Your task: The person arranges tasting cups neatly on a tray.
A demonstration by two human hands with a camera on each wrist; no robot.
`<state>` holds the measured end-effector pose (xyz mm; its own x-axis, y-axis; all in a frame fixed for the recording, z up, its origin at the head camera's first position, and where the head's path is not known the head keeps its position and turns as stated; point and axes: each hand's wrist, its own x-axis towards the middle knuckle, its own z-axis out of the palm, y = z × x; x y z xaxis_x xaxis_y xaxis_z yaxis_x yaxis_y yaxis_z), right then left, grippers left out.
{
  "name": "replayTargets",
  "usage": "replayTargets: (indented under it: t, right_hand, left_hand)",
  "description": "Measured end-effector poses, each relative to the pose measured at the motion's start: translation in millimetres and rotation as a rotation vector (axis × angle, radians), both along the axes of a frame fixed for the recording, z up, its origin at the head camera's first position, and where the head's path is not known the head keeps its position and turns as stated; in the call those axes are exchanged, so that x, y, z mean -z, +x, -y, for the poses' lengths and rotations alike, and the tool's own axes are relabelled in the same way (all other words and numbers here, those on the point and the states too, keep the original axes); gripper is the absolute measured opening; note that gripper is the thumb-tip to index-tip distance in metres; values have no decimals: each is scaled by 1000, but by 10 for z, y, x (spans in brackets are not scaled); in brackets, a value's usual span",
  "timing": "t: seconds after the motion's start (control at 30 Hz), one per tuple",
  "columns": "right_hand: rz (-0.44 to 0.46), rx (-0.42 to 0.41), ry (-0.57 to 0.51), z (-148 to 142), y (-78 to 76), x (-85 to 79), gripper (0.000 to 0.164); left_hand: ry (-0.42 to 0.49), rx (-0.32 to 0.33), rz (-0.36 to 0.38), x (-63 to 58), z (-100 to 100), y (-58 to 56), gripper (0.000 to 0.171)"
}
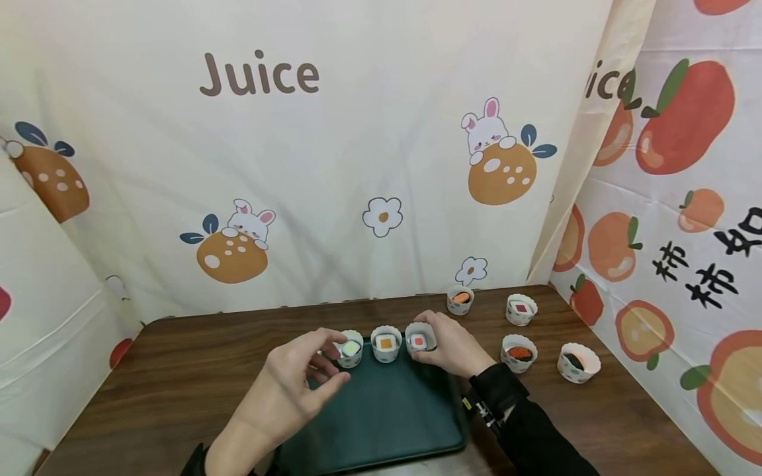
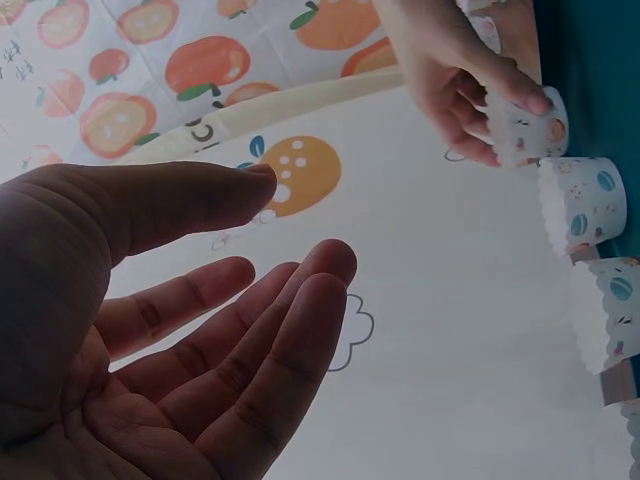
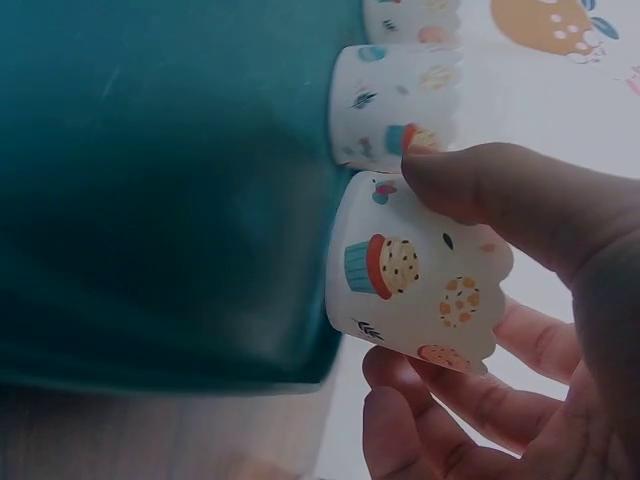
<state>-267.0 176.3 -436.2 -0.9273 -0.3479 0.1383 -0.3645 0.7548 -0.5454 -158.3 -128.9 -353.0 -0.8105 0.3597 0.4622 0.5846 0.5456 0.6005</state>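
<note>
My right hand (image 1: pixel 446 344) grips a white paper baking cup (image 3: pixel 415 275) with a scalloped rim and printed cupcakes, thumb on one side and fingers on the other. Inside that cup lies a small white piece with an orange-red centre (image 1: pixel 419 341). It stands at the far right corner of a dark green tray (image 1: pixel 381 410). Beside it are a cup with an orange-centred piece (image 1: pixel 385 355) and a cup with a green-centred piece (image 1: pixel 350 360). My left hand (image 1: pixel 306 370) hovers close to the leftmost cup, fingers loosely bent, holding nothing in the left wrist view.
Several more paper cups stand on the wooden table (image 1: pixel 196 377) right of the tray. Among them are a cup with an orange topping (image 1: pixel 460 311), a cup with a dark red-centred piece (image 1: pixel 519 320) and a cup with a dark-banded piece (image 1: pixel 574 373). A printed curtain (image 1: pixel 333 152) hangs behind.
</note>
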Motion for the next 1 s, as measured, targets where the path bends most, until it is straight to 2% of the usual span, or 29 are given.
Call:
replayTargets:
  t: [0.5, 1.0]
  right_hand:
    - [68, 29, 21, 11, -107, 92, 54]
    - [102, 51, 30, 22, -108, 100, 63]
  left_hand:
    - [-16, -23, 0, -15, 1, 3, 42]
    - [-27, -14, -11, 15, 9, -9, 43]
